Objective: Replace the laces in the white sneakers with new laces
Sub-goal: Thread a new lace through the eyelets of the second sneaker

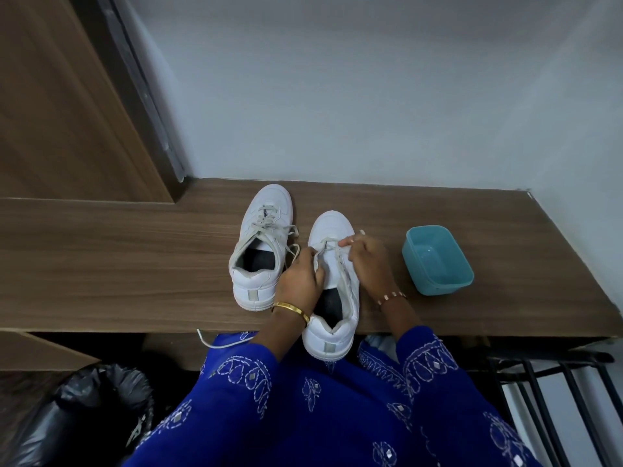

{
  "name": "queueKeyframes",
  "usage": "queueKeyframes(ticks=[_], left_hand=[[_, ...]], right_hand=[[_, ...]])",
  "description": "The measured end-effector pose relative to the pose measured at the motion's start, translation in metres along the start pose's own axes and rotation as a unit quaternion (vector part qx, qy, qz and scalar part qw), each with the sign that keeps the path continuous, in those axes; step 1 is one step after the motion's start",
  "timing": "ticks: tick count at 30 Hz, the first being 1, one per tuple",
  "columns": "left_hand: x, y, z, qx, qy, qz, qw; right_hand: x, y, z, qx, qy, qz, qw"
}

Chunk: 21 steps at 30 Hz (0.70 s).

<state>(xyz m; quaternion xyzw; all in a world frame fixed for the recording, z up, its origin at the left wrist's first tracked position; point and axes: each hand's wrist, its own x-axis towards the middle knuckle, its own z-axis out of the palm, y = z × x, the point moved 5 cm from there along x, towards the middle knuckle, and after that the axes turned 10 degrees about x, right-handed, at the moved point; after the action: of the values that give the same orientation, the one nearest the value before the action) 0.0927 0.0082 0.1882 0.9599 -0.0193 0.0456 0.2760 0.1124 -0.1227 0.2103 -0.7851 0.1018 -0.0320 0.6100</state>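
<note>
On the long brown wood-grain shelf [472, 257] set against the pale wall, two white low-top sneakers stand side by side with toes toward the wall. The farther white sneaker on the left [259, 244] sits untouched, its greyish flat lace [269, 227] loosened, with ends trailing off to the side but threaded through the eyelets. The nearer white sneaker [332, 291], heel overhanging the shelf edge, is the one in hand. Its lace [328, 246] crosses only the eyelets nearest the toe, and the rows below look bare. The left hand [300, 281] is curled with fingertips pinched on one strand at the left eyelet row. The right hand [367, 261] pinches the other strand near the toe end. Whether this lace is an old one coming out or a new one going in I cannot tell from this angle. Either way I judge the job well short of half: one shoe is mid-lacing, the other not yet started. A loose white lace [222, 343] hangs over the person's blue embroidered lap below the shelf. A teal rectangular plastic tub [438, 261] stands just right of the shoes. No brand mark, label or lettering is readable on the shoes, tub or anything else.
</note>
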Motion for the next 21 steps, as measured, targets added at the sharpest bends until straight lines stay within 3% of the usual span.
queueKeyframes(ticks=[4, 10, 21], left_hand=[[-0.003, -0.004, -0.002, -0.042, 0.03, -0.011, 0.999], [-0.001, -0.014, -0.006, -0.105, 0.033, -0.02, 0.994], [-0.001, -0.023, 0.0, -0.128, 0.03, -0.035, 0.991]], right_hand=[[0.001, 0.004, 0.02, -0.045, -0.041, -0.028, 0.998], [-0.003, 0.022, 0.021, 0.022, 0.013, 0.028, 0.999], [-0.002, 0.024, 0.029, -0.082, 0.031, -0.012, 0.996]])
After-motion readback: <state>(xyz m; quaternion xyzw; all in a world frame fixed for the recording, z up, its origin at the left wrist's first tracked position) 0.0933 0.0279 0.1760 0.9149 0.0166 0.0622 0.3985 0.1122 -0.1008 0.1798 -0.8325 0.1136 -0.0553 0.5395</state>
